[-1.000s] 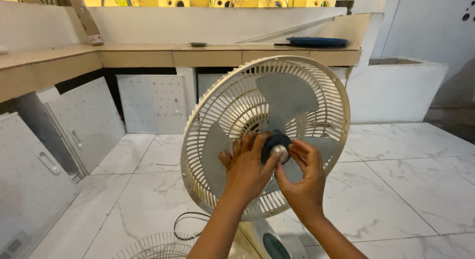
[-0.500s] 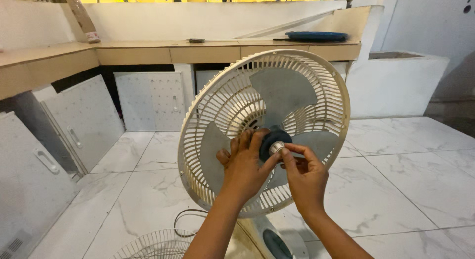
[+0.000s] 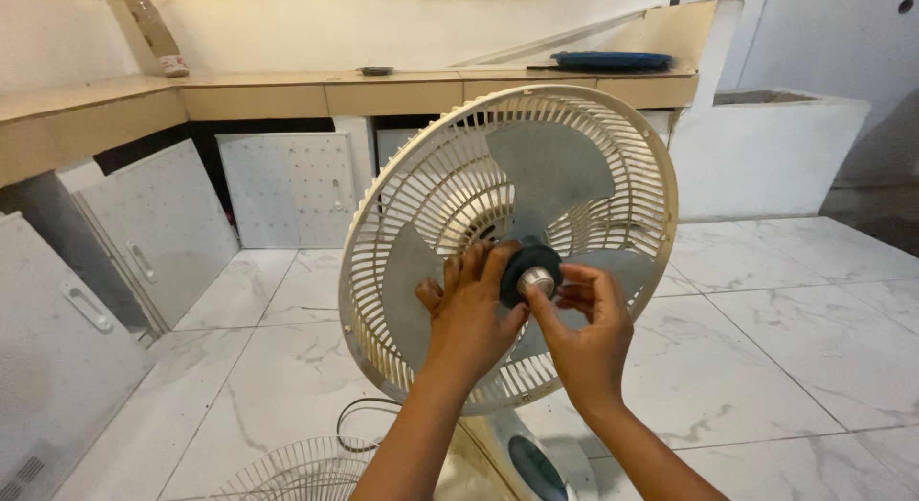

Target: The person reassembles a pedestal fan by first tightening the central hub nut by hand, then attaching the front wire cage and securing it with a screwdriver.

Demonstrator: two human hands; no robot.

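Fan (image 3: pixel 507 252): stands on the marble floor, rear guard (image 3: pixel 402 204) facing the camera, front guard (image 3: pixel 287 472) off and lying low left.
Blades (image 3: pixel 550 171): three grey ones, bare and within reach; could swing and knock the fingers if the left grip slackens.
Left hand (image 3: pixel 469 319): spread flat over the lower-left blade, fingertips curled against the dark hub (image 3: pixel 522 262); a brace, not a clamp.
Right hand (image 3: pixel 579 334): thumb and forefinger pinched shut on the knob, other fingers loosely curled.
Knob (image 3: pixel 537 281): small, silvery, at the hub's middle; could slip from so narrow a pinch, drop and roll off across the floor.
Cord (image 3: pixel 359 424): looped by the base; a snag could tip the fan.
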